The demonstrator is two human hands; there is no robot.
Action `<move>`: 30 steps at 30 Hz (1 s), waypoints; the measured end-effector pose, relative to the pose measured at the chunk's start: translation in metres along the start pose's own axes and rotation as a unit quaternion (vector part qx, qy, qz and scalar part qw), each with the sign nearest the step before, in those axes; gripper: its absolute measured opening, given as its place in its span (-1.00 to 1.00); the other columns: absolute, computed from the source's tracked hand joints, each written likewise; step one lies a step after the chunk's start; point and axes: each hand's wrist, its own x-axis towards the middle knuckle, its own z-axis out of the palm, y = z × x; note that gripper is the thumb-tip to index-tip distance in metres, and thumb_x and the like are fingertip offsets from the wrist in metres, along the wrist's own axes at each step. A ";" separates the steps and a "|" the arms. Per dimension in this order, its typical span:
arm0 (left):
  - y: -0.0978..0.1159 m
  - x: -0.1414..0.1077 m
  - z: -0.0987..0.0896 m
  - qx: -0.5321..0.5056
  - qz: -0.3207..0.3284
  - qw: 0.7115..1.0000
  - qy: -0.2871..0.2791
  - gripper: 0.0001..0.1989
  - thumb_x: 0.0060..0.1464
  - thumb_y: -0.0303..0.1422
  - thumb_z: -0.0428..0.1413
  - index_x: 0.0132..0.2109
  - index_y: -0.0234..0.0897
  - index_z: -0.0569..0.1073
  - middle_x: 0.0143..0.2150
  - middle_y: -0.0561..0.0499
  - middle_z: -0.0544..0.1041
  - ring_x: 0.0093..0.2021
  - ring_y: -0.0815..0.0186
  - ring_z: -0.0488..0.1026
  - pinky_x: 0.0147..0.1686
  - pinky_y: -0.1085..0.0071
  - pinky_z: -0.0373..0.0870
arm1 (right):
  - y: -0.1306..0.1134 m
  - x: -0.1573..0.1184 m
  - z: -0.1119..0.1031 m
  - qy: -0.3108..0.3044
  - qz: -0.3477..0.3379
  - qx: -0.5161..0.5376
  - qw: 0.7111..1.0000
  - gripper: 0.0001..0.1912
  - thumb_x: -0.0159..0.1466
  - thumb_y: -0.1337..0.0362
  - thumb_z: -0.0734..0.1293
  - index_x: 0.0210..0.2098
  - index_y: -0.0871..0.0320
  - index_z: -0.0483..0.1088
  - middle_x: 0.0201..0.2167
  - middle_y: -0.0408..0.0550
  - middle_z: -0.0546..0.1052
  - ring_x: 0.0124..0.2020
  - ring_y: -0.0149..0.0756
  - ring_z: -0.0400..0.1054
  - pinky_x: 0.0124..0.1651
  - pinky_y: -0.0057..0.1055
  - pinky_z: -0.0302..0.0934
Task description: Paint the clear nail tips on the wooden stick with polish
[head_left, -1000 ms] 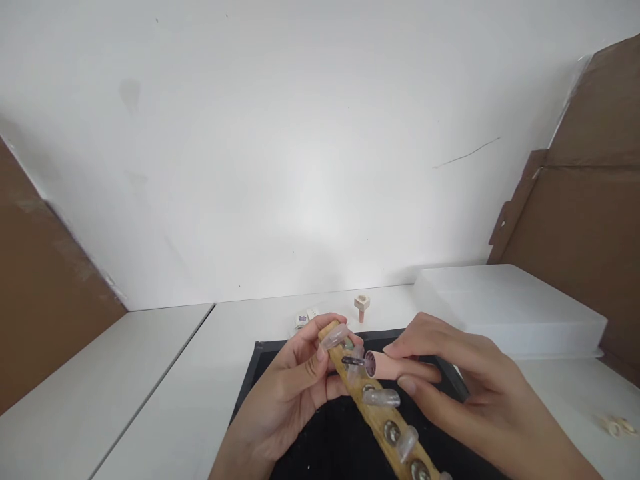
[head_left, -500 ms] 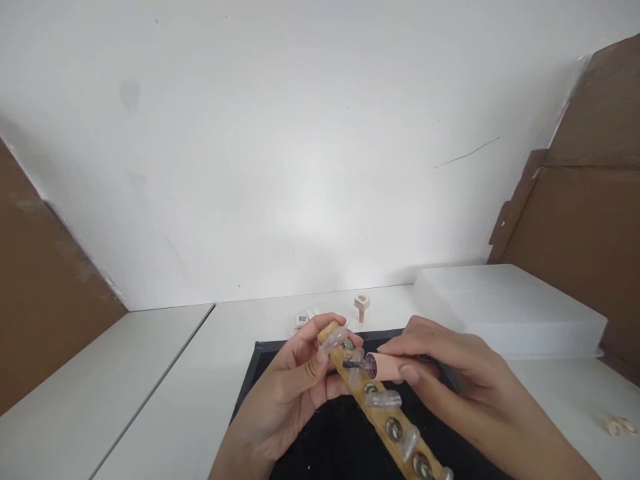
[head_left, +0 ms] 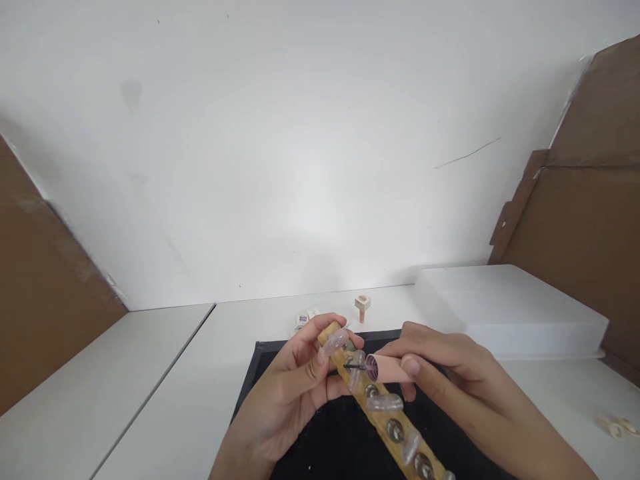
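Observation:
My left hand grips the upper end of a yellowish strip, which slants down to the right. Along the strip sit several clear, curved pieces and round metallic studs. Between the thumb and fingers of my right hand is a pink cylindrical cap with a thin dark brush. The brush tip is over the strip near its upper end; whether it touches is hard to tell. A greenish round piece shows by my left fingertips.
Beneath the hands lies a black tray or mat. Behind it are a small pink-stemmed item and small white packets. A translucent white box stands at the right, with small cream rings nearer. Brown cardboard flanks the table.
My right fingers have shifted on the pink cap, with the thumb slightly higher and more of the cap showing. The brush has tilted a little. My left hand has hardly moved.

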 end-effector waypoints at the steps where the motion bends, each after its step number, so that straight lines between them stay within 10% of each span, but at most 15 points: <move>1: 0.000 0.000 0.000 -0.001 0.001 1.000 -0.001 -0.74 0.02 -0.40 0.32 -0.09 -0.22 0.58 -0.20 -0.01 0.60 -0.22 0.35 0.54 -0.17 0.43 0.49 | 0.000 0.000 0.000 0.002 0.001 0.001 1.000 -0.69 0.41 0.36 0.18 -0.32 0.07 0.53 -0.54 -0.19 0.49 -0.48 -0.38 0.37 -0.42 -0.48 0.19; 14: 0.002 0.001 0.001 0.011 0.003 1.000 -0.012 -0.77 0.03 -0.40 0.31 -0.12 -0.20 0.59 -0.20 -0.01 0.60 -0.23 0.36 0.54 -0.18 0.44 0.48 | 0.000 0.002 0.004 -0.013 0.062 0.033 0.997 -0.49 0.46 0.16 0.10 -0.57 0.13 0.37 -0.66 -0.19 0.33 -0.54 -0.36 0.26 -0.42 -0.43 0.14; 22: 0.001 0.002 -0.003 0.016 -0.002 1.000 -0.014 -0.75 0.02 -0.39 0.31 -0.10 -0.18 0.58 -0.19 0.00 0.57 -0.26 0.39 0.51 -0.24 0.47 0.46 | 0.002 0.003 0.002 -0.043 0.074 0.091 0.992 -0.50 0.46 0.05 0.12 -0.37 0.14 0.56 -0.68 -0.21 0.34 -0.63 -0.40 0.17 -0.52 -0.43 0.07; 30: -0.002 -0.001 -0.011 0.019 0.000 1.000 -0.009 -0.77 0.07 -0.39 0.28 -0.08 -0.21 0.58 -0.20 -0.03 0.59 -0.20 0.35 0.51 -0.21 0.47 0.47 | 0.010 -0.008 0.006 0.152 0.047 0.175 0.972 -0.79 0.35 0.04 0.32 -0.28 -0.06 0.54 -0.63 -0.24 0.48 -0.59 -0.39 0.39 -0.48 -0.51 0.27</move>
